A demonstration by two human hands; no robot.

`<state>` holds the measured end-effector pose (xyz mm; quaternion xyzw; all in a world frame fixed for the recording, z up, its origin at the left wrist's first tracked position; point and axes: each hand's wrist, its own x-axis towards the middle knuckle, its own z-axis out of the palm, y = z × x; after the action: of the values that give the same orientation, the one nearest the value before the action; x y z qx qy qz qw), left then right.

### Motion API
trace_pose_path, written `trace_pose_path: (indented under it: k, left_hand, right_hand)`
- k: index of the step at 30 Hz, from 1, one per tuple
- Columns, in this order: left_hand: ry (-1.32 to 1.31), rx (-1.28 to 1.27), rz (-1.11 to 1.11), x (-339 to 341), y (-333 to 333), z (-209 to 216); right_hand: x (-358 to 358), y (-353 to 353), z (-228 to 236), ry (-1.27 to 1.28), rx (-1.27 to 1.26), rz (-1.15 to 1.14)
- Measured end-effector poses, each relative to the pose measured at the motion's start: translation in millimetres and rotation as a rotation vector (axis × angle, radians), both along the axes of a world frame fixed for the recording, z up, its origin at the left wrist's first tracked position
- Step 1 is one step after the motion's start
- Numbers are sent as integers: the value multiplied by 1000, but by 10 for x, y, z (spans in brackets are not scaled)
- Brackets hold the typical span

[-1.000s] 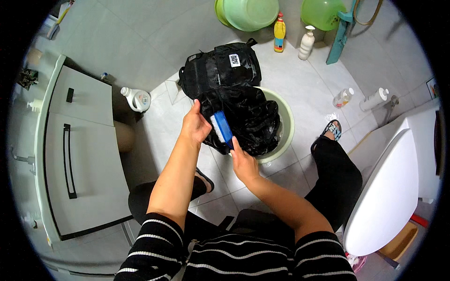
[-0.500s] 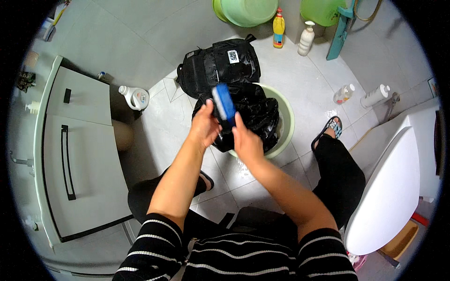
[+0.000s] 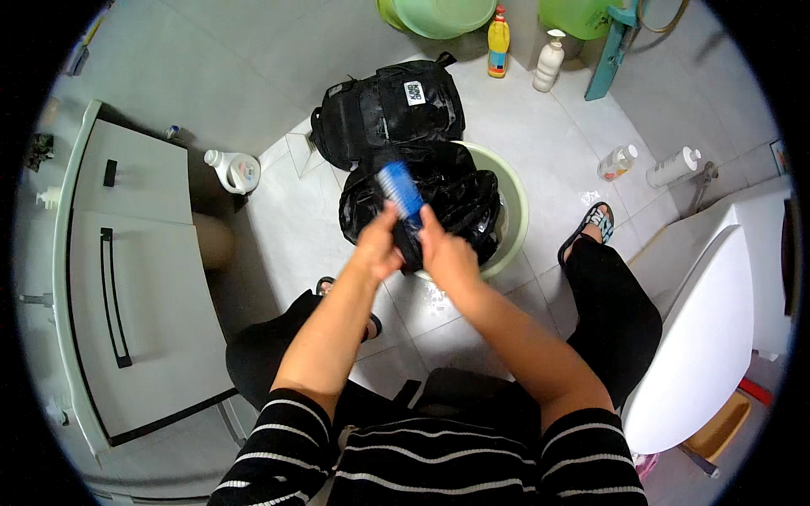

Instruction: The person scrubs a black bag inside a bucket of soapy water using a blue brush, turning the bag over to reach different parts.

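Note:
In my right hand (image 3: 450,253) is a blue scrub brush (image 3: 400,192), its white bristles facing left. The fingers are wrapped round its near end. Close beside it, my left hand (image 3: 380,244) is closed at the near edge of a wet black backpack (image 3: 460,190), seemingly pinching a black part of it; the exact part is hidden by the fingers. One portion of the backpack sits in a pale green basin (image 3: 516,207). Its other portion, with a white patch, lies over the far side onto the floor.
A white detergent jug (image 3: 232,171) stands by the cabinet (image 3: 143,295) at left. A yellow bottle (image 3: 499,46) and a white pump bottle (image 3: 548,63) stand at the far wall. Two more bottles (image 3: 618,163) (image 3: 673,167) are at right, beyond the white toilet lid (image 3: 696,354). Water wets the tiles.
Both hands have come slightly nearer to me, and the left has moved closer to the right. The brush has tilted, showing its bristles more. The view has shifted slightly.

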<state>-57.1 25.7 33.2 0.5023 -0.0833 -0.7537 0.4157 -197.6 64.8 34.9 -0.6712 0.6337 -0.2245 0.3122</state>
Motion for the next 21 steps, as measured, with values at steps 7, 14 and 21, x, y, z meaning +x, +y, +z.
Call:
trace_pose_path:
  k: [7,14,21]
  left_hand:
    - [-95,-220,-306,-669,-280,309]
    - [-800,-635,-652,-930,-607,-1209]
    - [-1529,-603,-1671,-1060,-246,-1690]
  right_hand:
    - [-935,-392,-880,-192,-95,-681]
    - [-865,-372,-898,-179,-133,-757]
    - [-600,-483,-1642,89,520,-357]
